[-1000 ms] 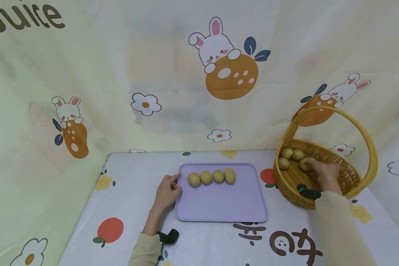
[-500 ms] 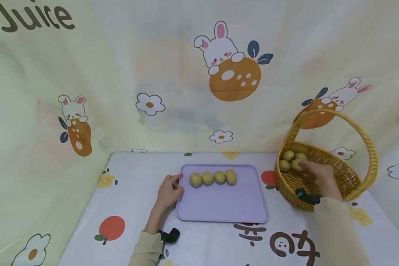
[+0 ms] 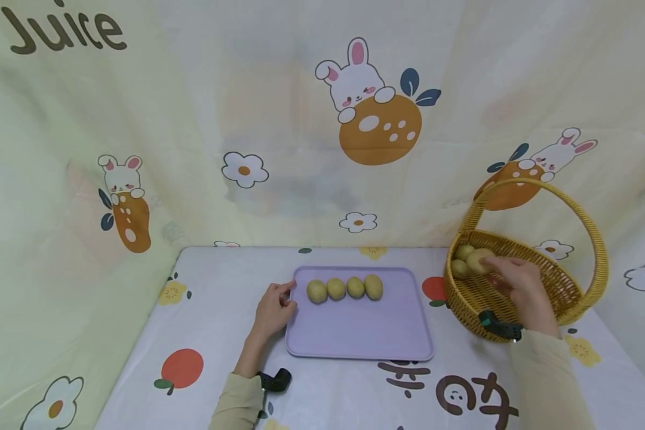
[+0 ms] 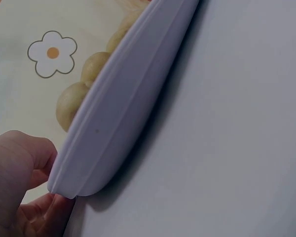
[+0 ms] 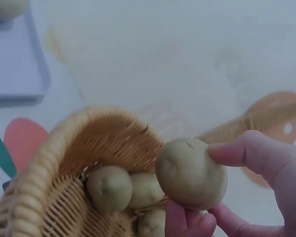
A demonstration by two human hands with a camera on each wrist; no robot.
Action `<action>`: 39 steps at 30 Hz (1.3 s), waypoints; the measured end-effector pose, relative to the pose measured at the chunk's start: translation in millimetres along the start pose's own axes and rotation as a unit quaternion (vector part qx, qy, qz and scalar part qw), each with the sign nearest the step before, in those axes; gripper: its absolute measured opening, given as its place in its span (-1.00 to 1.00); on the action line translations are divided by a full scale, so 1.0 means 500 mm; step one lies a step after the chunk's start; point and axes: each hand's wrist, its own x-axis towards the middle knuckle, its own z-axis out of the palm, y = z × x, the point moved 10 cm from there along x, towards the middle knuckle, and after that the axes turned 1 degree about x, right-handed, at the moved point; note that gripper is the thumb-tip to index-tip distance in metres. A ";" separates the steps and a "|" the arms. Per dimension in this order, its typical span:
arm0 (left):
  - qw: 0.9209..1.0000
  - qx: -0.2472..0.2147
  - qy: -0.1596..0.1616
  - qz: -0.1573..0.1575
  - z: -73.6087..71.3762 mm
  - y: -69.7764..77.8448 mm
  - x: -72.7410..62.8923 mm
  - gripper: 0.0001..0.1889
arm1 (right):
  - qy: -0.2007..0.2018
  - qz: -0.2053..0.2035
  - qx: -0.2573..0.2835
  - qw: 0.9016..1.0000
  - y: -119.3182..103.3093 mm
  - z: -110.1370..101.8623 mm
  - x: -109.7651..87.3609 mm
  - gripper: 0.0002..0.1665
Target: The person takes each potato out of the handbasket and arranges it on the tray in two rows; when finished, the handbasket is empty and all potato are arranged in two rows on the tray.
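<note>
My left hand (image 3: 271, 310) holds the left edge of a lavender tray (image 3: 360, 334), its fingertips at the rim; the left wrist view shows them at a corner of the tray (image 4: 113, 118). Several potatoes (image 3: 335, 288) lie in a row near the tray's back edge. Inside the wicker basket (image 3: 559, 280), my right hand (image 3: 521, 286) pinches a potato (image 5: 190, 173) between thumb and fingers. It is raised above other potatoes (image 5: 108, 187) at the basket's left end, some of them partly hidden.
The basket's tall arched handle (image 3: 596, 233) rises over the right forearm. A patterned cloth (image 3: 193, 310) covers the table, and a printed curtain (image 3: 290, 119) hangs directly behind. The tray's right side stands close to the basket.
My right hand has shifted left within the basket and lifted a potato above the others. The left hand stays at the tray's edge. The head view has shifted slightly.
</note>
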 end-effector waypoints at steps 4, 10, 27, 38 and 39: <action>1.000 0.002 0.002 -0.002 -0.003 0.000 -0.002 -0.48 | -0.009 -0.012 -0.024 1.000 -0.008 0.020 -0.019 -0.83; 1.000 0.007 0.002 -0.004 -0.004 -0.006 0.000 -0.48 | -0.029 -0.037 -0.032 0.998 -0.016 0.054 -0.047 -0.84; 1.000 0.001 -0.001 -0.006 -0.002 -0.013 -0.001 -0.47 | -0.067 -0.111 -0.115 0.985 -0.015 0.176 -0.089 -0.38; 1.000 -0.002 -0.002 0.000 0.003 -0.011 0.002 -0.47 | -0.090 -0.097 -0.087 0.987 0.022 0.260 -0.095 -0.52; 1.000 0.000 -0.001 0.001 0.004 -0.011 0.003 -0.47 | -0.090 -0.099 -0.088 0.987 0.027 0.266 -0.095 -0.53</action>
